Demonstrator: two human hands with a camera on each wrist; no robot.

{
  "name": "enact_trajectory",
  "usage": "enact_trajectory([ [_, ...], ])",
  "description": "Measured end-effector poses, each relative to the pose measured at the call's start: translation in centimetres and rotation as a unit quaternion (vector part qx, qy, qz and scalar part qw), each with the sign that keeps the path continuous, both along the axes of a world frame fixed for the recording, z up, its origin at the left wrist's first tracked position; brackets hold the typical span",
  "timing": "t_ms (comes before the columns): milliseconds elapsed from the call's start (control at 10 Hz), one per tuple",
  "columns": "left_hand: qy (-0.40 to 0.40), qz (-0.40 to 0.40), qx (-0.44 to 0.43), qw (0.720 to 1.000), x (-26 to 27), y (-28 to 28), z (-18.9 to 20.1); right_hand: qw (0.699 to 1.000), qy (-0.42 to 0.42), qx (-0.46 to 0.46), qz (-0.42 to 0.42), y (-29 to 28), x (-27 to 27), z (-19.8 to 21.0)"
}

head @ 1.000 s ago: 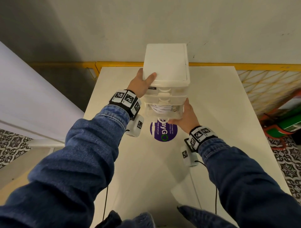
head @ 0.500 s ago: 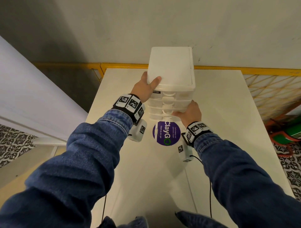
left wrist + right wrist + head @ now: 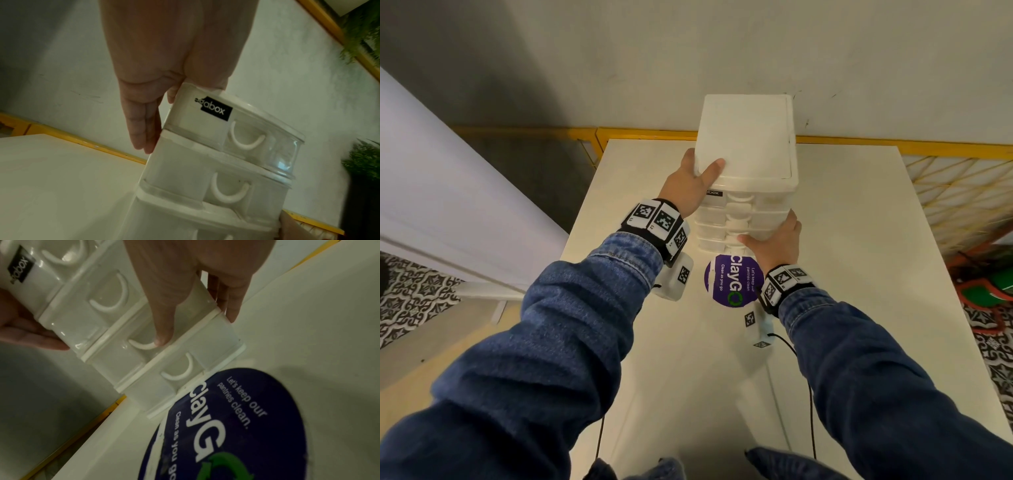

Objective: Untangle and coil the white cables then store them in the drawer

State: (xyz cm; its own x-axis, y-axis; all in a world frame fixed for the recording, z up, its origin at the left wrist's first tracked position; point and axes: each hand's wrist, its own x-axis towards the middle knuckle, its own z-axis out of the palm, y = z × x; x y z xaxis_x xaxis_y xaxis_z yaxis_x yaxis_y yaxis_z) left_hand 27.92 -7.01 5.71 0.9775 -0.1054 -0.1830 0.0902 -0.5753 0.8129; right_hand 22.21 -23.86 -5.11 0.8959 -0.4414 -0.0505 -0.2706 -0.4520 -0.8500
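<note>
A white drawer unit (image 3: 746, 137) (image 3: 185, 162) (image 3: 115, 337) stands upright on the white table (image 3: 859, 240), with every drawer front flush. My left hand (image 3: 697, 174) (image 3: 144, 97) braces its top left corner, thumb flat on the lid and straight fingers along the left side. My right hand (image 3: 770, 233) (image 3: 185, 280) lies against the lower part, thumb tip pressing a lower drawer's handle (image 3: 144, 345) and straight fingers on the right side. No white cable shows in any view.
A round purple sticker (image 3: 732, 281) (image 3: 236, 426) lies on the table just in front of the unit. A yellow rail (image 3: 859, 144) and the wall run behind it. Green plants (image 3: 366, 162) show at the far right in the left wrist view.
One second ago a lower drawer stood pulled out with coiled white cable inside. My right hand pushed it in, and it is now closed. My left hand kept its place.
</note>
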Motion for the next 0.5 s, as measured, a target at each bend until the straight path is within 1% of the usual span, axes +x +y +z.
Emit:
enact_trajectory([
  [200,-0.003,0.003,-0.012,1.000,-0.3,-0.2,0.4,1.000,0.004,-0.014,0.010,-0.2,0.1,0.1],
  [300,0.032,-0.002,-0.044,0.999,-0.7,0.0,0.3,0.998,0.020,-0.020,0.049,-1.0,-0.6,0.2],
  [400,0.078,0.019,-0.048,0.996,-1.7,0.5,1.6,0.992,0.082,-0.041,0.090,-2.2,-2.0,0.8],
  [500,0.042,0.051,-0.013,0.998,-4.6,2.3,1.3,0.979,0.139,-0.061,0.134,-4.6,-6.0,0.5],
])
